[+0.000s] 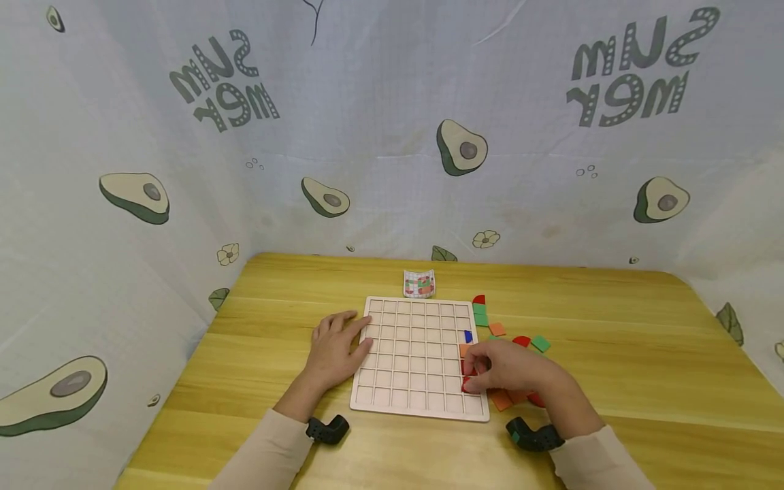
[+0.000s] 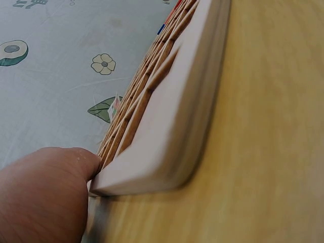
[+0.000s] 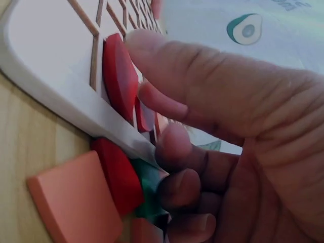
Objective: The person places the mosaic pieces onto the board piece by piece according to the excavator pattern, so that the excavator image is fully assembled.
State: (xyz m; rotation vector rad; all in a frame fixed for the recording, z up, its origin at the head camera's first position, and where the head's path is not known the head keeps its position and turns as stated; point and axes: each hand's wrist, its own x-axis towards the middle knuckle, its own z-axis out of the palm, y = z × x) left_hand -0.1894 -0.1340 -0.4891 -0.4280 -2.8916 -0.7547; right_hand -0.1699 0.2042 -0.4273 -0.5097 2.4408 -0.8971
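A pale wooden grid board [image 1: 419,412] lies on the table in front of me. My left hand [image 1: 333,350] rests at its left edge with fingers spread, and the left wrist view shows the thumb [image 2: 76,159] against the board's corner. At the right edge, my right hand [image 1: 517,371] pinches a red tile [image 3: 119,76] with a curved side between thumb and index finger, at a cell in the right column. Above it in that column lie another red tile [image 1: 465,368], an orange tile [image 1: 464,350] and a small blue tile [image 1: 468,336].
Loose orange, green and red tiles lie right of the board, among them a green square [image 1: 541,343] and an orange square [image 1: 501,400], some partly under my right hand. A small printed pattern card [image 1: 419,284] stands behind the board. A patterned curtain [image 1: 392,190] hangs behind the table.
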